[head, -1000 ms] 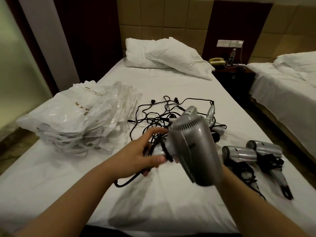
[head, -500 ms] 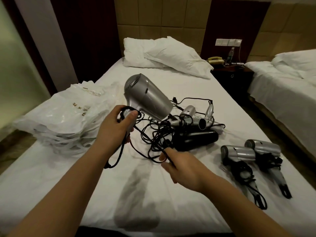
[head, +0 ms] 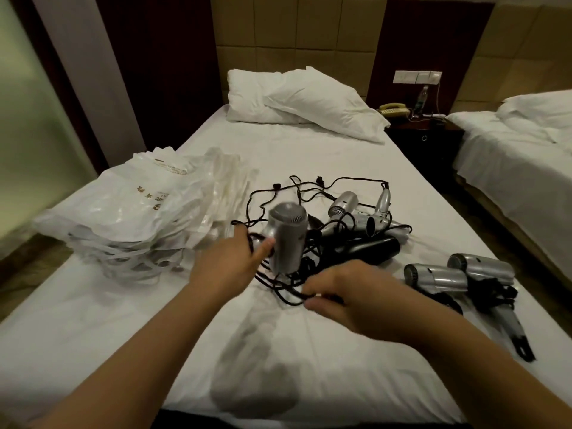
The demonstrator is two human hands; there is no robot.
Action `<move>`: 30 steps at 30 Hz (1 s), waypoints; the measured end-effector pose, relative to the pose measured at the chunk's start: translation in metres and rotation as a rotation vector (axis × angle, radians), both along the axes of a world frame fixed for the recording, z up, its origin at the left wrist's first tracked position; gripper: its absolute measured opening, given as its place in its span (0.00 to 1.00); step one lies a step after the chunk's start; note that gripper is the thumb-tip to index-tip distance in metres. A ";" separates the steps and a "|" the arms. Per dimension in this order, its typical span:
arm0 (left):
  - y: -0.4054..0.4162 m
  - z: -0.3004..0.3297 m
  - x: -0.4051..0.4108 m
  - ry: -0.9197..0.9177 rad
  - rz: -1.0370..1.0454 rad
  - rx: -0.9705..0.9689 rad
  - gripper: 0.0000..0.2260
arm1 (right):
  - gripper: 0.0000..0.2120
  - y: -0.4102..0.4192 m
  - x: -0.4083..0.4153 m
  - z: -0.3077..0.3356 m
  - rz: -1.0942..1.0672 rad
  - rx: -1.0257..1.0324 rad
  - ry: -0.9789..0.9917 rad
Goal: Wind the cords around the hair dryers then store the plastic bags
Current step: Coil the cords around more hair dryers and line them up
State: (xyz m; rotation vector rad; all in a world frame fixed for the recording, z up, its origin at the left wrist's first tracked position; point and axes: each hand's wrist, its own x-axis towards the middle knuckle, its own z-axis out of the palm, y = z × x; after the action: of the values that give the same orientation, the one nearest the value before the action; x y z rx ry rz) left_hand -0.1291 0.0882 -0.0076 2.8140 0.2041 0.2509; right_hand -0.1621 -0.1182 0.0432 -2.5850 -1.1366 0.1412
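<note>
Head camera looks down over a white bed (head: 309, 156), and here's the left hand (head: 224, 264) wrapped around the handle of a silver hair dryer (head: 286, 238), holding it up just above the sheet with the round grille end tipped up and away. It's a bit blurred, so the exact finger placement is hard to read. The right hand (head: 346, 294) is low over the mattress, fingers curled, pinching a strand of the black cord (head: 278, 289) that loops down from that dryer. Just beyond lies a tangle of loose cords (head: 309, 193) mixed in with a heap of unwound dryers (head: 362, 219), silver ones and one dark one. Off to the right, near the bed's edge, two silver dryers (head: 458, 277) lie side by side with their cords already bundled around them. On the left side of the bed sits a thick stack of white plastic bags (head: 133, 212), well apart from both hands. Two pillows (head: 297, 100) rest at the head of the bed.
</note>
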 end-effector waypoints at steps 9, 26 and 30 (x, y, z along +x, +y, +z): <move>-0.017 0.004 -0.036 0.243 -0.513 0.278 0.30 | 0.07 -0.005 0.045 0.015 -0.138 0.330 -0.038; 0.011 0.079 -0.037 -0.028 -0.531 -0.937 0.26 | 0.16 0.003 0.061 -0.078 -0.374 0.429 0.343; 0.010 0.074 -0.023 -0.179 -0.331 -0.948 0.05 | 0.15 0.013 0.050 -0.090 -0.329 0.292 0.382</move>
State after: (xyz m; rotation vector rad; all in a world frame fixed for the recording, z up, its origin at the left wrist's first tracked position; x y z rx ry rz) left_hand -0.1517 0.0984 0.0663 1.8333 -0.1553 0.2409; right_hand -0.1117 -0.1048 -0.0472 -2.3108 -0.5451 0.3464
